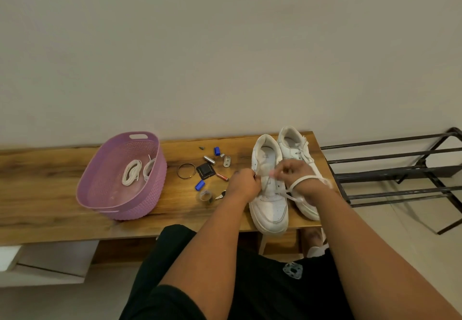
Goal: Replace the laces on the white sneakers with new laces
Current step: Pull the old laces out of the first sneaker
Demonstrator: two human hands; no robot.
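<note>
Two white sneakers stand side by side on the wooden bench, toes toward me. The left sneaker has its lace partly out; the right sneaker is still laced near its top. My left hand pinches the left edge of the left sneaker's eyelet row. My right hand pinches a white lace over the same shoe, and the lace loops around the back of that hand. Coiled white laces lie inside a purple basket.
Small clutter sits between basket and shoes: a bangle, a black square piece, blue caps, batteries, a roll of tape. A black metal shoe rack stands right of the bench. The wall is right behind.
</note>
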